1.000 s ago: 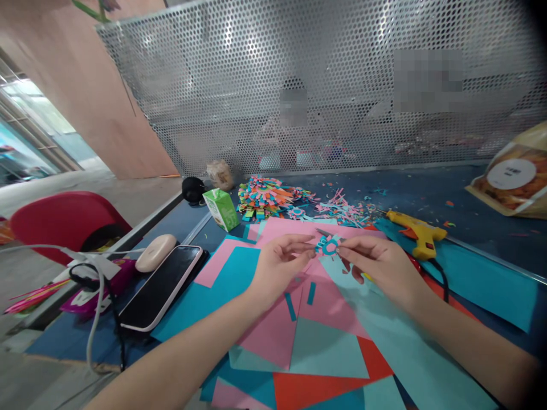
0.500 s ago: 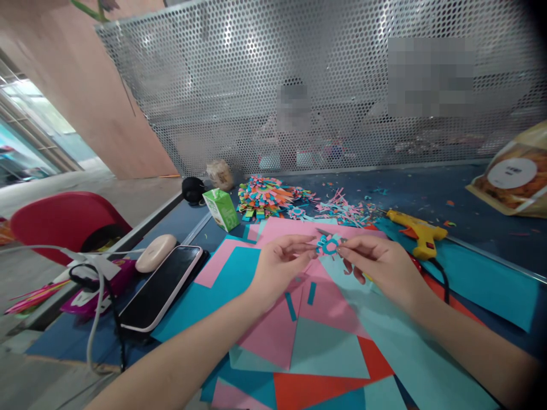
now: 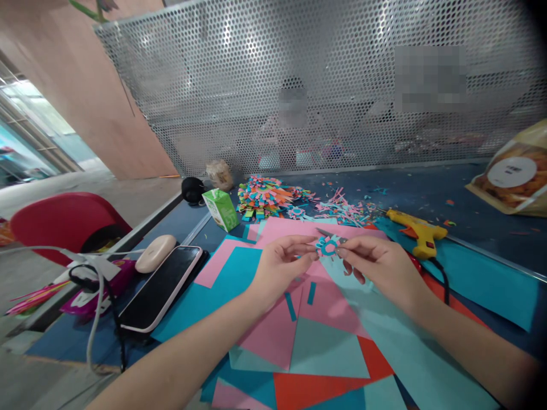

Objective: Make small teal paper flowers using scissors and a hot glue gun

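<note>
Head view showed, nearest, a red sheet [image 3: 318, 390] partly under a pale blue sheet [image 3: 329, 344], then a pink sheet [image 3: 273, 336] with two short teal strips [image 3: 290, 306] on it. Leftward lay a phone [image 3: 164, 290], screen up. Above the papers, the left hand [image 3: 284, 265] and right hand [image 3: 380, 262] faced each other, grasping a small round paper cutout [image 3: 329, 247] between them, thumb and fingertips at its opposite edges. Just behind it showed a pointed grey blade [image 3: 323, 232]. To the right, a yellow glue gun [image 3: 416, 230] lay on its side. Farther back on the blue table [image 3: 499, 245] were a green carton [image 3: 221, 209], a heap of fringed paper [image 3: 265, 196] and loose shreds [image 3: 342, 210], before a perforated metal panel [image 3: 231, 74].
</note>
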`<state>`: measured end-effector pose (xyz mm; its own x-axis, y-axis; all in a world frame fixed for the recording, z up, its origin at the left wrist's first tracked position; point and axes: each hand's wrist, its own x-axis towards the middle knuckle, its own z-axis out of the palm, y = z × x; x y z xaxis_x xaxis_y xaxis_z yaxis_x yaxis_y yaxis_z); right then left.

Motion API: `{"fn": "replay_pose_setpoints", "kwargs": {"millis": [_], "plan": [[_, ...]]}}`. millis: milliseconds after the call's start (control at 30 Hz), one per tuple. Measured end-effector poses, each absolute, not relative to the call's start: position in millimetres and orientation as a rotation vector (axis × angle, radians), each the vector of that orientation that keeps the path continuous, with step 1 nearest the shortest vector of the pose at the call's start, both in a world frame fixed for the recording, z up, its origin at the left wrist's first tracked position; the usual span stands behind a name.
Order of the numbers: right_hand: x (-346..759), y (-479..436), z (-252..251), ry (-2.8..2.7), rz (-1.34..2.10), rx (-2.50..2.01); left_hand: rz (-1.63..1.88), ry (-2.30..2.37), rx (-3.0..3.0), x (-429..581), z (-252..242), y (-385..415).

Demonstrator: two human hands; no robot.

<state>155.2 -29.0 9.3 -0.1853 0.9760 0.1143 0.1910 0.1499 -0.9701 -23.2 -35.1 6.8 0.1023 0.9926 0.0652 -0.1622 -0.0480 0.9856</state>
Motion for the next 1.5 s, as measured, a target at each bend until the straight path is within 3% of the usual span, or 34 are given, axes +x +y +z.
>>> {"fn": "replay_pose_setpoints", "kwargs": {"millis": [1500], "plan": [[155.0,-30.4,14.1,-1.557,1.121,-1.255,1.171,1.001,1.149,-24.4,13.2,-37.5]]}}
